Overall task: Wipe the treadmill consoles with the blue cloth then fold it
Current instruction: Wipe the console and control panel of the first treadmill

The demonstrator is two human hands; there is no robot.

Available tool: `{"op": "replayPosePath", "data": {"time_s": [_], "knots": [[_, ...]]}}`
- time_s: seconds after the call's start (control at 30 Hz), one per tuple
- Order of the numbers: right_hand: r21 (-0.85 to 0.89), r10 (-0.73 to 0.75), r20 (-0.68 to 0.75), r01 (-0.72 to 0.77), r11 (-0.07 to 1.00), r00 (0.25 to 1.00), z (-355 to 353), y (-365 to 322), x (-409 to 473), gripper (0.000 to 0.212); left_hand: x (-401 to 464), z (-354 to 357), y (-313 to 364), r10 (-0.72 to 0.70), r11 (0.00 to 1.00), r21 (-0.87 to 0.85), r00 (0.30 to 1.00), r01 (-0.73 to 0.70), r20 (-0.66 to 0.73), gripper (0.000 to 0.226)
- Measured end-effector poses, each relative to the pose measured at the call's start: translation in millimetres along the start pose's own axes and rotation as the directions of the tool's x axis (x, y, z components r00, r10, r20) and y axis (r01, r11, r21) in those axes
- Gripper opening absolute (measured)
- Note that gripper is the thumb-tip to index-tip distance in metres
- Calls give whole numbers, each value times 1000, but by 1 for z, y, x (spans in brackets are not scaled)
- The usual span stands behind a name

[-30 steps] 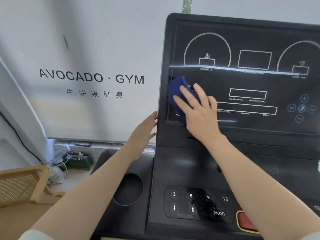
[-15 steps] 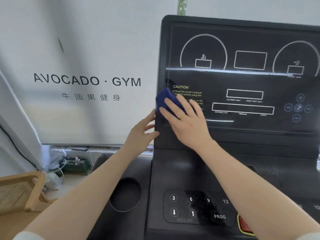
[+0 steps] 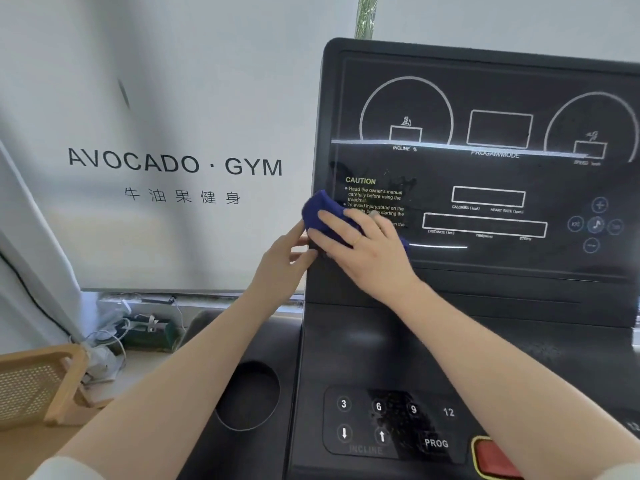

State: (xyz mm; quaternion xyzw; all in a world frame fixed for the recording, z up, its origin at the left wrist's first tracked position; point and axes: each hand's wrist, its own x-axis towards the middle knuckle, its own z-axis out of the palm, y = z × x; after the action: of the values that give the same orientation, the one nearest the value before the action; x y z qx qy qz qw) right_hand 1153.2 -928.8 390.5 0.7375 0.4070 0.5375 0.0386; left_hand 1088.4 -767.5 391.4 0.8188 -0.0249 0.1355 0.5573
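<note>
A black treadmill console (image 3: 485,188) fills the right half of the head view, with white dial outlines and a yellow CAUTION label. My right hand (image 3: 367,251) lies flat on a bunched blue cloth (image 3: 320,211), pressing it against the console's left edge just below the CAUTION text. My left hand (image 3: 284,261) grips the console's left side edge, right beside the cloth, thumb toward the front. Part of the cloth is hidden under my right fingers.
Below the screen sits a keypad (image 3: 388,424) with number and PROG buttons and a red stop button (image 3: 495,459). A round cup holder (image 3: 247,396) is at lower left. A white gym banner (image 3: 173,168), cables on the floor and a wicker chair (image 3: 38,386) lie to the left.
My right hand has slid the cloth down and left, from over the CAUTION label to the console's left edge. My left hand moved up closer to the cloth.
</note>
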Motion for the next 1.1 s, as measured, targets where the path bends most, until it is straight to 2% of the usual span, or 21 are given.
{"op": "replayPosePath", "data": {"time_s": [0.07, 0.13, 0.23, 0.3, 0.37, 0.43, 0.5, 0.57, 0.67, 0.8, 0.9, 0.93, 1.0, 1.1], "knots": [[-44, 35, -24, -36, 998, 999, 4, 23, 13, 44, 2, -3, 1, -34, 999, 12, 999, 34, 16, 57], [-82, 186, -86, -194, 978, 979, 7, 47, 32, 45, 3, -6, 3, -54, 998, 38, 998, 53, 39, 60], [-46, 405, -154, -416, 908, 901, 8, 62, 56, 42, 3, -8, 7, -69, 997, 42, 996, 66, 59, 62], [5, 502, -176, -509, 861, 847, 8, 51, 62, 43, 4, -7, 8, -66, 997, 47, 996, 63, 63, 60], [7, 447, -176, -453, 892, 877, 11, 29, 57, 43, 3, -6, 10, -58, 997, 59, 997, 55, 54, 60], [15, 274, -128, -274, 962, 953, 12, 11, 43, 44, 3, -5, 12, -53, 998, 42, 997, 51, 56, 60], [66, 161, -84, -156, 986, 983, 9, 10, 35, 44, 2, -6, 14, -59, 998, 13, 996, 58, 71, 60], [97, 168, -88, -160, 982, 982, 8, 24, 41, 43, 3, -10, 15, -79, 997, -5, 994, 79, 79, 59], [54, 308, -131, -304, 951, 942, 8, 59, 61, 40, 9, -15, 20, -91, 996, 32, 994, 89, 62, 59], [12, 365, -116, -366, 931, 924, 4, 102, 83, 38, 27, -18, 49, 37, 999, 24, 999, -37, 15, 66], [13, 406, -121, -407, 913, 906, 3, 90, 87, 40, 46, -18, 70, 87, 996, -4, 996, -87, -1, 65], [25, 370, -107, -370, 929, 923, 5, 78, 84, 42, 52, -19, 74, 102, 995, -8, 994, -102, -26, 62], [49, 203, -42, -201, 978, 978, 7, 56, 73, 45, 61, -18, 75, 152, 988, -19, 985, -154, -75, 49], [85, 57, 12, -57, 995, 998, 5, 57, 73, 46, 66, -16, 69, 167, 984, -37, 980, -172, -107, 42]]}}
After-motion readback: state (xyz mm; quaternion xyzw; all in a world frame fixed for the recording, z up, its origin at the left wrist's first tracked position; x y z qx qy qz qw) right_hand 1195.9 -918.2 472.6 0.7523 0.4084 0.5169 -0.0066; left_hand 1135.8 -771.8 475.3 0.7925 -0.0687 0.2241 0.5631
